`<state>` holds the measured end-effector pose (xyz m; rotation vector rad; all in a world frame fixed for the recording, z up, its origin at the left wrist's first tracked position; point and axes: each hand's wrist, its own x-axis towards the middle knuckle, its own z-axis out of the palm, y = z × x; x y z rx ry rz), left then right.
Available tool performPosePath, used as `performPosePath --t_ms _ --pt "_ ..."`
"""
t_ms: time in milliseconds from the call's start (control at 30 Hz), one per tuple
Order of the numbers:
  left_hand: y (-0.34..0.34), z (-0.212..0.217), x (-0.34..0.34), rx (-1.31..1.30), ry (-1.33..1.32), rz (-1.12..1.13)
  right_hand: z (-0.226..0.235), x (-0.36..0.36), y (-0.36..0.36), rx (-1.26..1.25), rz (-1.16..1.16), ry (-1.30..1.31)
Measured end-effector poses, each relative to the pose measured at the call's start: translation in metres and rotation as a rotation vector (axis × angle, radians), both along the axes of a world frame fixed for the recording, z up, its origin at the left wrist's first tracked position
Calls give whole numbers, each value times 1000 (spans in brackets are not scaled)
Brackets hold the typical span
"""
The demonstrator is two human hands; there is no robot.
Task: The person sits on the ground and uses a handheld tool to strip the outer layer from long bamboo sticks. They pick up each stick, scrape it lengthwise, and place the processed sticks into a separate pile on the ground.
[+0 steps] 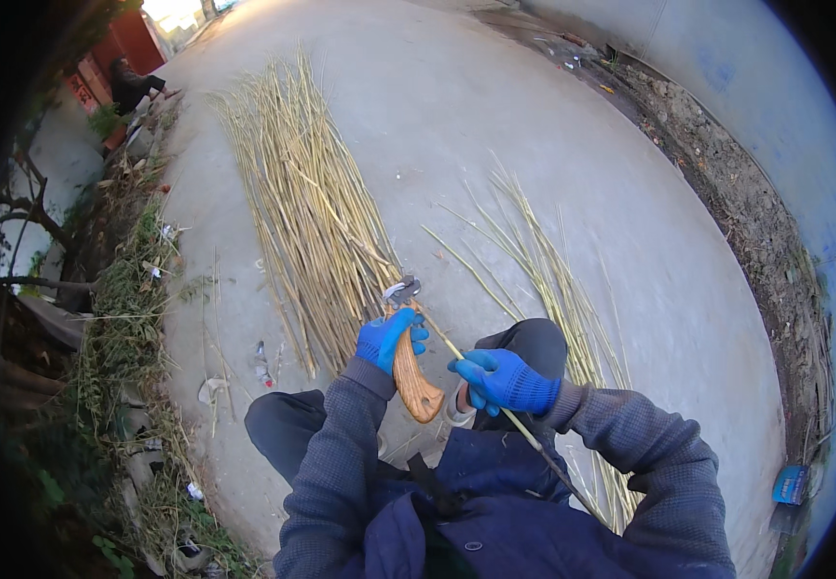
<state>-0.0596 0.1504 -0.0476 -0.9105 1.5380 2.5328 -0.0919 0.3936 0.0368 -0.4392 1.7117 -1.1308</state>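
Note:
My left hand (386, 338), in a blue work glove, is closed round a tool with a curved wooden handle (412, 374) and a small grey metal head (401, 289). My right hand (507, 380), gloved the same way, grips a long thin stalk (535, 442). The stalk's far end meets the metal head, and its other end slants back past my right side. Just beyond the tool lies a wide bundle of yellowish stalks (307, 193). A looser pile of greener stalks (558, 280) lies to the right, partly hidden by my knee and right arm.
Pale concrete (688, 289) stretches ahead between a weedy verge (114, 357) on the left and a blue-grey wall (755, 87) with a dirt strip (688, 125) on the right. A person (133, 85) sits far left near a red door. A blue packet (790, 484) lies at right.

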Motion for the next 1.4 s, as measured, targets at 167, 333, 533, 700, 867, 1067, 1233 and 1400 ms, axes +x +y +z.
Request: performPosePath --t_ms 167,333,533,700,867,1067,1233,1400 --pt "-102 -45 3 9 7 301 20 53 63 3 30 -95" --pt "-194 -54 22 -106 -62 425 57 97 177 295 200 -142" --pt "-107 -39 6 -83 32 182 35 68 159 73 119 -300" --pt "-2 -13 18 -12 -69 28 0 9 43 44 101 -57" --pt "18 8 31 18 -62 -7 -19 0 -17 76 50 93" --pt "12 18 15 22 17 -221 3 25 30 25 -191 -71" --pt "64 24 0 92 -25 -153 3 24 58 24 -249 -53" --pt "87 31 27 111 -99 -342 -4 26 62 -19 -282 -24"
